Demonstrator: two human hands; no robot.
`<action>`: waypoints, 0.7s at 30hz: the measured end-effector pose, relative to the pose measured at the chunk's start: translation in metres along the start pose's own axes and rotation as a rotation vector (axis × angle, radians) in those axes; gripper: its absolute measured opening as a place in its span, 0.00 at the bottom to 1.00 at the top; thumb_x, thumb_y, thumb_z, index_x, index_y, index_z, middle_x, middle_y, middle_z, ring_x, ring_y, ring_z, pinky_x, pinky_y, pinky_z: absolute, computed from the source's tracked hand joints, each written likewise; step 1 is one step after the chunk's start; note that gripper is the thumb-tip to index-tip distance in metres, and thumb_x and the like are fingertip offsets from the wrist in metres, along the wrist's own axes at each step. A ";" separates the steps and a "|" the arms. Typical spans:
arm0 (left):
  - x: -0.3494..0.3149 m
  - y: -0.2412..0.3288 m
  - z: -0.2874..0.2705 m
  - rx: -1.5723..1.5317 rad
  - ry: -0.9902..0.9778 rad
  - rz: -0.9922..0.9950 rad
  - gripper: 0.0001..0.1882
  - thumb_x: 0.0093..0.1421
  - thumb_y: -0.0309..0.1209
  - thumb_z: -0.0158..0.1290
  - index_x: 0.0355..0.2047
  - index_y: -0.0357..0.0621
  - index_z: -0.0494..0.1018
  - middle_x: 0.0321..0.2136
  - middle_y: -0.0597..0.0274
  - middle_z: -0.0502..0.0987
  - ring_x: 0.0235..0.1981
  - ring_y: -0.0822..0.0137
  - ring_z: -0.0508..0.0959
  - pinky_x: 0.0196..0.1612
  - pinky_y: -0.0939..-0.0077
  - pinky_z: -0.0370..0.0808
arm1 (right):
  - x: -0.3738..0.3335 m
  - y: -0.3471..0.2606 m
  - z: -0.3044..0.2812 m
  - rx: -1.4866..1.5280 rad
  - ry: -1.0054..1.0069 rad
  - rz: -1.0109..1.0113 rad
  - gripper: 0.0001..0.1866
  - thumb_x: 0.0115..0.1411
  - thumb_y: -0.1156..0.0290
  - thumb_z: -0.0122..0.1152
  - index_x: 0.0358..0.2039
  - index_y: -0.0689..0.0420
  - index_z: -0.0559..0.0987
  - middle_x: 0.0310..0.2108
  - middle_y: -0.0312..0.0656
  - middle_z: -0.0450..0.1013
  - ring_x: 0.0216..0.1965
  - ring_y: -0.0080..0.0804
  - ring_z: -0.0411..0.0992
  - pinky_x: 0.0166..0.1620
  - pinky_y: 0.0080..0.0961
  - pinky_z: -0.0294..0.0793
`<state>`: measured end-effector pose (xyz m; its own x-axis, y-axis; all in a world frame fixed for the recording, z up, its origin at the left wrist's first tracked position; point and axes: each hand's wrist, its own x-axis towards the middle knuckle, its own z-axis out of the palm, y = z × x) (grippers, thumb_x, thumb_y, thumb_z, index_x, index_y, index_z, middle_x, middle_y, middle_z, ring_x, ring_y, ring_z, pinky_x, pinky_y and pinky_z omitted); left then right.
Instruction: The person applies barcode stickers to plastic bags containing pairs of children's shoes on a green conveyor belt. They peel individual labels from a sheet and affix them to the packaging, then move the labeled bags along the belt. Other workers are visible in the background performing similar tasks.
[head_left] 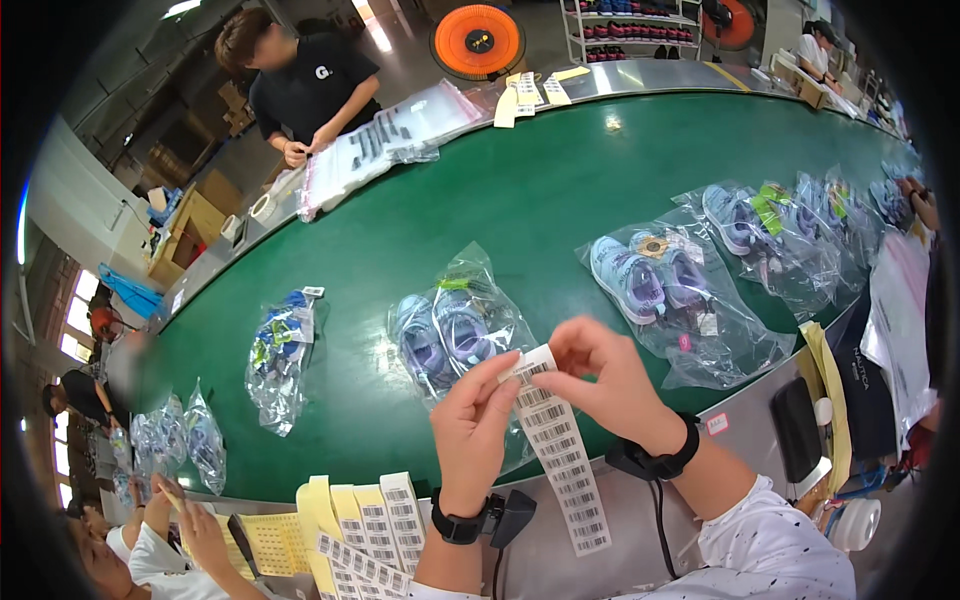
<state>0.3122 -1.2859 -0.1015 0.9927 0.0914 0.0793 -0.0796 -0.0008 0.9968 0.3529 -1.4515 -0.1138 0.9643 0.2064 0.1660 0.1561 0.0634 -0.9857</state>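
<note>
A long white strip of barcode labels (565, 465) hangs from my fingers over the near edge of the green work surface. My left hand (472, 435) pinches its upper left edge between thumb and fingers. On the other side, my right hand (615, 385) is closed on the top end, its thumb lying across the labels. Just beyond my hands lies a pair of light blue shoes (425, 335) in a clear plastic bag, partly hidden by them. Both wrists wear black bands with small devices and cables.
More bagged shoes (640, 285) lie to the right and a bagged blue pair (283, 345) to the left. Label sheets (375, 520) rest by my left forearm; a black case (796, 430) sits right. Across the green surface (530, 170), a person handles plastic bags (400, 130).
</note>
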 end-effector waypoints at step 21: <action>-0.011 0.001 0.016 -0.024 0.027 0.210 0.08 0.59 0.21 0.56 0.40 0.38 0.76 0.28 0.61 0.81 0.29 0.79 0.78 0.33 0.84 0.73 | -0.015 -0.035 -0.012 -0.557 0.123 -0.566 0.07 0.48 0.83 0.66 0.30 0.63 0.79 0.32 0.42 0.74 0.31 0.33 0.73 0.33 0.26 0.72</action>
<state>0.3023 -1.3026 -0.1016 0.9514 0.1180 0.2844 -0.2865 0.0010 0.9581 0.3355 -1.4680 -0.0825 0.7182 0.1780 0.6727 0.6811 -0.3773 -0.6275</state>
